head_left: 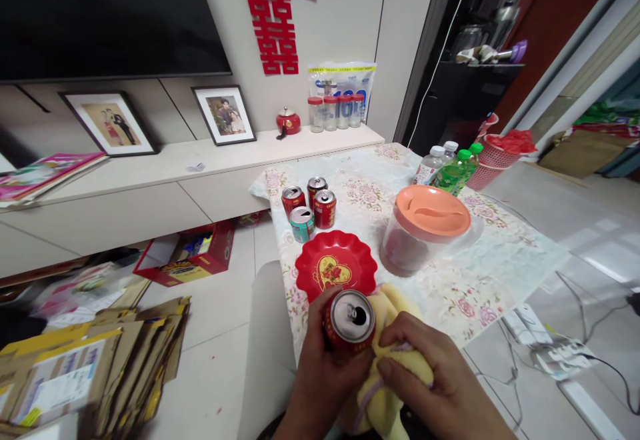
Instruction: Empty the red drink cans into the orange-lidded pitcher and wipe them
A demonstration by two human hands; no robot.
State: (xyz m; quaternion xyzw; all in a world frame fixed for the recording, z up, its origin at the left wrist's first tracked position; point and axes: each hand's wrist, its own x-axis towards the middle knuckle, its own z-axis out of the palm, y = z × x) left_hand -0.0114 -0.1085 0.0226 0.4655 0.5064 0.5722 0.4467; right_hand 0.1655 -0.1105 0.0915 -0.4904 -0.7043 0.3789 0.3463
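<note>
My left hand [320, 367] is wrapped round an opened red drink can [349, 321], held upright over the near edge of the table. My right hand [430, 377] is closed on a yellow cloth [395, 333] and presses it against the can's right side. Just beyond the can sits a red scalloped plate [335, 265] with a gold heart.
Several more cans [310, 205] stand on the flowered tablecloth [500, 260], beside a clear pitcher with an orange lid [425, 227], bottles [450, 167] and a red basket [495, 153]. Cardboard [85, 360] lies on the floor at left, cables and a power strip [530, 333] at right.
</note>
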